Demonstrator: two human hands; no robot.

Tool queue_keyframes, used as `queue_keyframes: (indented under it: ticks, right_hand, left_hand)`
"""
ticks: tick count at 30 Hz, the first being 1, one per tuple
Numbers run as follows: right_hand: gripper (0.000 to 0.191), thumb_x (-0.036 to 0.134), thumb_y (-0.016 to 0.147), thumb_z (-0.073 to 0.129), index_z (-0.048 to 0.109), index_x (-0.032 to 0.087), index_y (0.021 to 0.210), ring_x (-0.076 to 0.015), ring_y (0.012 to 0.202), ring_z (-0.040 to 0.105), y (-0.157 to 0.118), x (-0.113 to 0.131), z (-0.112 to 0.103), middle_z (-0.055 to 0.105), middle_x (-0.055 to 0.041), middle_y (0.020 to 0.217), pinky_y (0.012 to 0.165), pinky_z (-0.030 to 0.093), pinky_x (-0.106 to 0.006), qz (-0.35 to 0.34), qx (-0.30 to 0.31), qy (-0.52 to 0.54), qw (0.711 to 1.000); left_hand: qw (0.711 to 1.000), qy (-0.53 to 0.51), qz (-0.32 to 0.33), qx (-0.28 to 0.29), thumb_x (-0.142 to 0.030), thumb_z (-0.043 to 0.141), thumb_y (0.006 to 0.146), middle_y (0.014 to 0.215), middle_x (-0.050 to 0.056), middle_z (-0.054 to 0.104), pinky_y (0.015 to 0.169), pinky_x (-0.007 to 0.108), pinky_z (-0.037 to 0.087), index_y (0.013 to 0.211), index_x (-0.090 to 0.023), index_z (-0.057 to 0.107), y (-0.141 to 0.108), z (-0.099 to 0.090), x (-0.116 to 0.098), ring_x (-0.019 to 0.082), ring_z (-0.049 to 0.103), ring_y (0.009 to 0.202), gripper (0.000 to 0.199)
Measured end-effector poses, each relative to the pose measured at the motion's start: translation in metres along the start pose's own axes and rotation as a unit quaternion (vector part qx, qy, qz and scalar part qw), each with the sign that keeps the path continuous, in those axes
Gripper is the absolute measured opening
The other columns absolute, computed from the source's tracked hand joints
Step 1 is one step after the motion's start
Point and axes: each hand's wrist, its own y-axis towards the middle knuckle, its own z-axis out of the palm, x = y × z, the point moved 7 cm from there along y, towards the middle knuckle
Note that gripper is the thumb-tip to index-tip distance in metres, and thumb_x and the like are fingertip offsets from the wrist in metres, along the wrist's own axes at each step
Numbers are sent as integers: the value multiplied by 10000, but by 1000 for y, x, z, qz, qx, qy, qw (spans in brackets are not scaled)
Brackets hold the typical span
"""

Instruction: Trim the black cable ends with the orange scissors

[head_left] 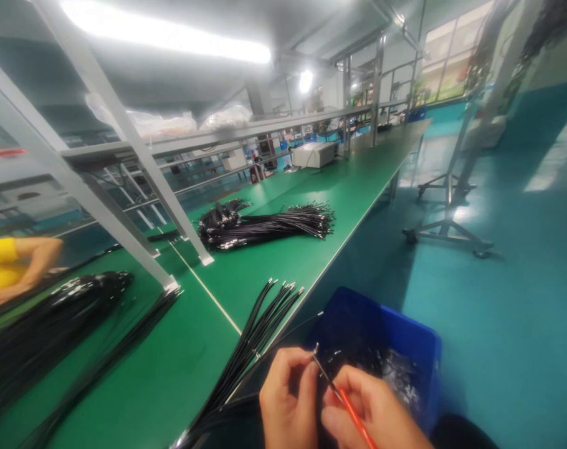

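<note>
Low at the front, my left hand [288, 396] pinches the metal-tipped end of a thin black cable [316, 349] between thumb and fingertips. My right hand [367, 402] is closed around a slim tool with an orange-red handle [356, 419] and a thin dark shaft; its exact kind is unclear. The shaft's tip meets the cable end at my left fingertips. Beside my left hand, a loose bunch of black cables [250, 337] with silvery ends lies along the green table's edge.
Under my hands stands a blue bin [407, 321] holding cables and clear plastic bits. Farther along the green table [274, 268] lies a big cable bundle [278, 226]. Metal posts [157, 162] rise on the left. A co-worker in a yellow sleeve [0, 262] sits beyond more cables [63, 312].
</note>
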Motion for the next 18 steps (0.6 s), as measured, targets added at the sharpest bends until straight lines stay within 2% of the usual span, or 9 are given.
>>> queue_keyframes:
  ticks: [5, 9, 15, 18]
  right_hand:
    - [144, 273, 622, 599, 470, 220, 657, -73, 384, 420, 3, 0, -2, 498, 85, 427, 359, 253, -170, 24, -8, -22, 999]
    - [126, 240, 635, 594, 478, 215, 678, -74, 390, 422, 3, 0, -4, 518, 77, 436, 364, 269, -172, 55, -11, -65, 996]
    - [146, 265, 645, 593, 456, 218, 661, -83, 420, 444, 4, -7, -11, 518, 74, 487, 428, 306, -207, 40, -14, -60, 997]
    - [196, 223, 580, 648, 463, 221, 648, -104, 488, 479, 3, -11, -19, 525, 68, 549, 485, 349, -225, -2, -26, -52, 998]
  left_hand:
    - [1000, 19, 18, 3, -162, 628, 741, 661, -26, 635, 611, 207, 458, 683, -227, 673, -2, 2, 0, 152, 580, 631, 99]
    - [999, 20, 29, 18, -186, 603, 776, 692, -34, 638, 625, 201, 461, 723, -235, 669, -3, 4, 4, 143, 586, 656, 97]
    - [997, 44, 53, 46, -189, 589, 806, 697, -30, 638, 617, 210, 466, 753, -224, 663, -2, 11, 8, 142, 594, 646, 98]
    - [995, 61, 57, 52, -175, 579, 810, 738, -22, 664, 651, 222, 477, 798, -231, 678, -1, 13, 9, 153, 625, 694, 114]
